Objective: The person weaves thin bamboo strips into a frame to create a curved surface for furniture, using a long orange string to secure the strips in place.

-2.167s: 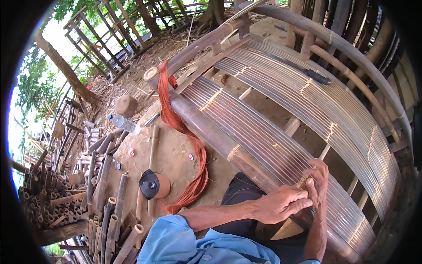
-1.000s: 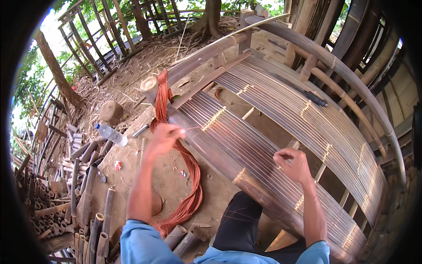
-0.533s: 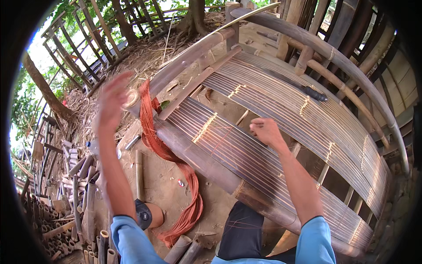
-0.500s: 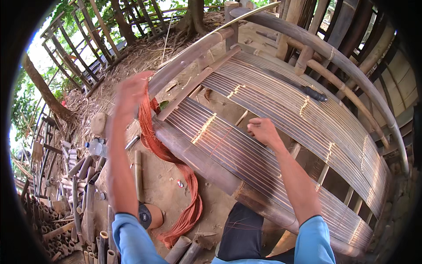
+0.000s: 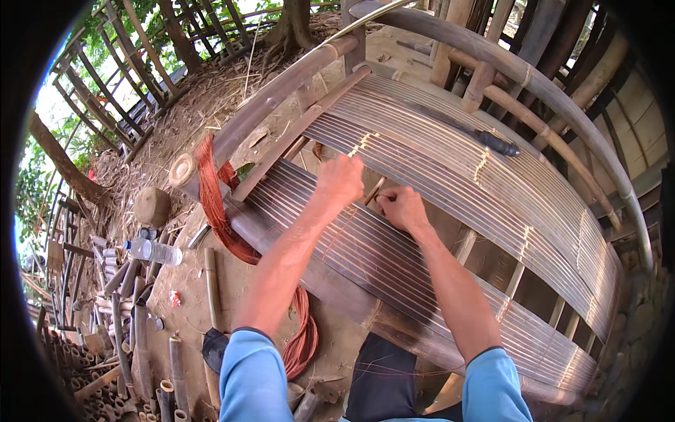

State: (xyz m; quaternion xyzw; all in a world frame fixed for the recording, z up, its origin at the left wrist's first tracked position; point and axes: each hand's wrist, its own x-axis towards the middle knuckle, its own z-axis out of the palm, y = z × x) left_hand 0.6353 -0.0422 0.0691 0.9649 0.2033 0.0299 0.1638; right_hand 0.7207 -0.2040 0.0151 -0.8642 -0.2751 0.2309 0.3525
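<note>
Left hand fisted, seemingly around a thin orange-brown binding cord; right hand pinches it at the curved slatted bamboo frame. Maintain cord tension; seat each wrap tight against the slats.

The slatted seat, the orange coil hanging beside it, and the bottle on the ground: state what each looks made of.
Slatted seat: thin split bamboo strips, matte brown, bound with pale lashings, on round bamboo poles with visible nodes.
Orange coil: probably cord or rattan-like strand; many thin strands, slight sheen.
Bottle: clear plastic by its look, see-through body.
</note>
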